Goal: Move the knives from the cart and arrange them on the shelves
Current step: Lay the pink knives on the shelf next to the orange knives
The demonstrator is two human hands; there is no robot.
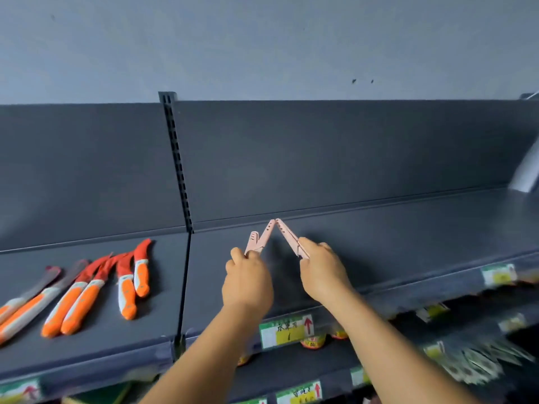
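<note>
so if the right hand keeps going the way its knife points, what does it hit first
Probably the tip of the pink knife in the left hand: the right hand aims its own pink knife up-left, and the two tips already nearly meet. Just behind them is the shelf's back panel; depth is unclear.

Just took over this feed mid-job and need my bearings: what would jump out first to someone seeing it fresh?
Two hands at centre: the left hand grips two pink knives and the right hand one pink knife, tips meeting in an inverted V over the dark shelf. On the shelf section to the left lies a row of orange-handled knives, some in red sheaths. Yellow-green price tags line the shelf's front edge.
</note>
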